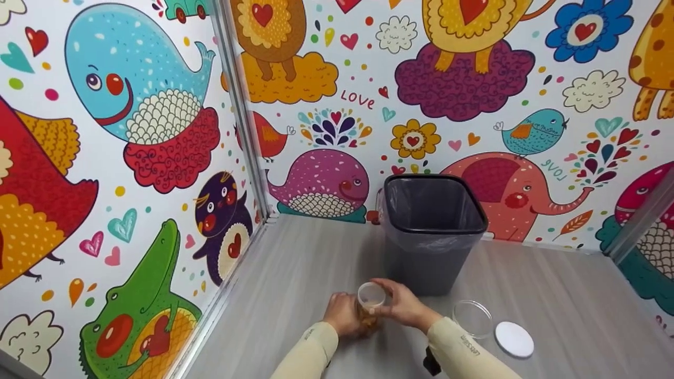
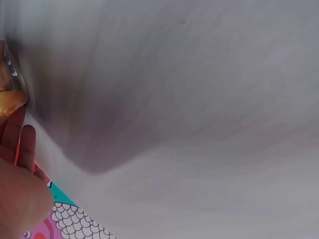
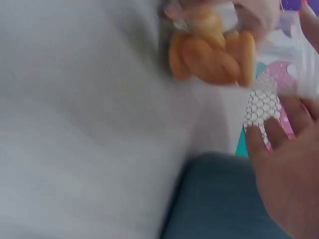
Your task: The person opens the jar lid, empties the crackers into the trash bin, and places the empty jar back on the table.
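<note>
In the head view a clear plastic jar [image 1: 371,296] with golden-brown baked snack pieces [image 3: 209,57] inside is between both hands, in front of the bin. My left hand [image 1: 343,314] grips the jar's lower part. At the rim, my right hand [image 1: 403,305] holds the jar between thumb and fingers. The right wrist view shows the snacks gathered toward the jar's base, with the clear part toward the mouth. Only an edge of the jar and one snack piece [image 2: 11,102] show in the left wrist view.
A dark grey bin [image 1: 429,263] with a clear liner stands behind the hands. To the right on the grey surface [image 1: 295,263] lie a clear round ring or cover [image 1: 473,334] and a white disc-shaped lid [image 1: 514,339]. Patterned walls [image 1: 326,126] enclose the back and sides.
</note>
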`<state>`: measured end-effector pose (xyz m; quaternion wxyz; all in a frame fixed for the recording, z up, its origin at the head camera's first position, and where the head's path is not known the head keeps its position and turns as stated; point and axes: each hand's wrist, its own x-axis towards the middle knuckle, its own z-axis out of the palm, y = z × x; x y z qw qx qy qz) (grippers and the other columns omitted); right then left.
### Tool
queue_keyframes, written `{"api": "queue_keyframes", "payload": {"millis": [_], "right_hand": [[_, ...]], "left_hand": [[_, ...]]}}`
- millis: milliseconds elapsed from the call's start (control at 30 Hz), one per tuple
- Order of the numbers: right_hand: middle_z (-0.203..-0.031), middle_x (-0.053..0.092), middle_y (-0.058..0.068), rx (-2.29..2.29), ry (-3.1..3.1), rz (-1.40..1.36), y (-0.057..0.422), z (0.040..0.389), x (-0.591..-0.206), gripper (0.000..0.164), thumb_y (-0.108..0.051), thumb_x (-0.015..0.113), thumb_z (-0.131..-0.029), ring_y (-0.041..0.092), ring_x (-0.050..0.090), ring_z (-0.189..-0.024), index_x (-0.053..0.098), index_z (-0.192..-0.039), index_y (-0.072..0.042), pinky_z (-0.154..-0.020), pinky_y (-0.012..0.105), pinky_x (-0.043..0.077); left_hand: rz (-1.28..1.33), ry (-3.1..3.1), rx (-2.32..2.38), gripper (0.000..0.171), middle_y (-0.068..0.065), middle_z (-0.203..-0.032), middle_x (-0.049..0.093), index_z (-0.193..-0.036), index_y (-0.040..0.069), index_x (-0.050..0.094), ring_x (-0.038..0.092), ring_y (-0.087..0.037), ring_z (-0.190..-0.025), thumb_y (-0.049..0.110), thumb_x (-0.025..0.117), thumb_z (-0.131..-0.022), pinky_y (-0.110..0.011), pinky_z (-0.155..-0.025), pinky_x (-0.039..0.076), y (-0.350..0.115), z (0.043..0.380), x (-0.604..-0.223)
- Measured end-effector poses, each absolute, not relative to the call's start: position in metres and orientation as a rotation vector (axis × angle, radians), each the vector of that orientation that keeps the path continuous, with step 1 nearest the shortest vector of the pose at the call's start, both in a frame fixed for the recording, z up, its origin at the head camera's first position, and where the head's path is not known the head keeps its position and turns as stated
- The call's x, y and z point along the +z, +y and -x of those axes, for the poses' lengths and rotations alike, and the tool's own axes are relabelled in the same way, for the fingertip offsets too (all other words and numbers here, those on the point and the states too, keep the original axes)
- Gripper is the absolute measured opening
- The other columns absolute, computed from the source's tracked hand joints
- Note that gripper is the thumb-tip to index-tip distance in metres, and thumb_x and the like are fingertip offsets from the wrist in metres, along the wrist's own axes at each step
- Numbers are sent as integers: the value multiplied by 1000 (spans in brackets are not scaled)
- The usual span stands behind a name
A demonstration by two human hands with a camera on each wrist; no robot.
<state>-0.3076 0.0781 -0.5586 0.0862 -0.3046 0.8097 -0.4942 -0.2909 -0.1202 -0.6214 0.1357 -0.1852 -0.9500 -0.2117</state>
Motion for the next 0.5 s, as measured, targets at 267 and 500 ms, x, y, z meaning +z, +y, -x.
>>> {"api": "queue_keyframes", "payload": {"millis": [267, 500], "right_hand": [[-126, 58, 24, -1651, 2765, 715, 60, 281, -580, 73, -25, 89, -74, 43, 52, -118, 54, -130, 6, -98, 56, 42], [-126, 59, 21, -1614, 2897, 625, 56, 273, -583, 75, -29, 90, -72, 41, 54, -117, 55, -129, 5, -96, 56, 43]], "left_hand": [[522, -2754, -520, 44, 12, -72, 66, -82, 21, 69, 58, -12, -70, 50, 90, -57, -40, -87, 46, -121, 291, -621], [517, -2784, -512, 46, 10, -69, 63, -78, 19, 67, 57, -14, -69, 44, 94, -50, -39, -88, 45, -117, 290, -620]]}}
